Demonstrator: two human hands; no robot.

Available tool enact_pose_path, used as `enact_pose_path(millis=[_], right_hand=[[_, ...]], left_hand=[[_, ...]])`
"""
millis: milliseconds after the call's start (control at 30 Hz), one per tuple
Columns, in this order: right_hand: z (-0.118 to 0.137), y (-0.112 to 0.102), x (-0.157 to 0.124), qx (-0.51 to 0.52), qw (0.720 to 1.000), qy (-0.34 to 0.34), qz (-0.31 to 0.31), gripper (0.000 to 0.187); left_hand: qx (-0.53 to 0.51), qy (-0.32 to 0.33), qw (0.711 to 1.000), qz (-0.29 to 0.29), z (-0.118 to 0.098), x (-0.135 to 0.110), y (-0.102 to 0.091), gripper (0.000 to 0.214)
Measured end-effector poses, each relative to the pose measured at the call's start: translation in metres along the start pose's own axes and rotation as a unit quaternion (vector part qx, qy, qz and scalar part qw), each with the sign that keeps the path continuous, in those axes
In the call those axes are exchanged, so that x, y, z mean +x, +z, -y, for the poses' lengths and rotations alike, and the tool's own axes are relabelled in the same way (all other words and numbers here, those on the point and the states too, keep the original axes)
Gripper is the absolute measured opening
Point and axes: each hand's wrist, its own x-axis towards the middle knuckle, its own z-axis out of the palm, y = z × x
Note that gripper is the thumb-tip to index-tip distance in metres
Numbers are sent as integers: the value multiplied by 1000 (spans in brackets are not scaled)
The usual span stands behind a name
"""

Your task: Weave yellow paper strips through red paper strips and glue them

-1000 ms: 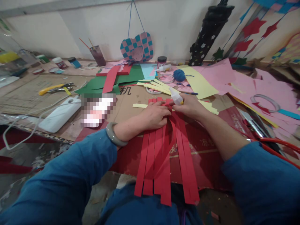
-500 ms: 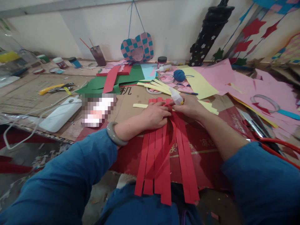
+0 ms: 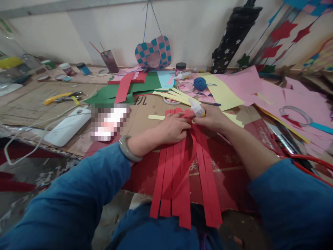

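Several red paper strips lie side by side, their lower ends hanging over the table's near edge. My left hand rests on their upper part, its fingers bent together and gripping there. Close beside it, my right hand has its thumb and fingers closed at the top of the strips, by a loose strip that curls across the others. A small white glue bottle rests against my right hand's fingers; whether they hold it I cannot tell. My fingertips partly hide the upper ends.
A phone and a white power bank with a cable lie left. Yellow-handled pliers are beyond. Yellow strips, blue yarn and pink paper lie behind my hands. A box cutter and red-handled scissors lie right.
Both hands stay almost in place at the top of the strips, with only a slight shift of the fingers. The whole view has moved a little.
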Motion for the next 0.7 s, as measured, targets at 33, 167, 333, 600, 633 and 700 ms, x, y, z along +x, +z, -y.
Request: enact_pose_path(millis=[33,167,333,600,633,700], right_hand=[[0,0,0,0,1000,0,0,20],[0,-1,-1,3,1000,-5,7,19],[-1,0,-1,5,1000,-8,4,18],[2,-1,-4,48,999,-2,8,19],[2,-2,-4,48,999,-3,6,20],[2,-2,-4,44,999,-9,0,22]], left_hand=[[0,1,1000,-4,1,0,-1,36],[-6,-4,997,-75,9,-1,-10,37],[-2,-42,991,-123,17,-6,-16,29],[41,-60,991,-111,18,-12,-16,21],[41,-66,991,-106,18,-12,-16,21],[42,-73,992,-93,16,-12,-17,21]])
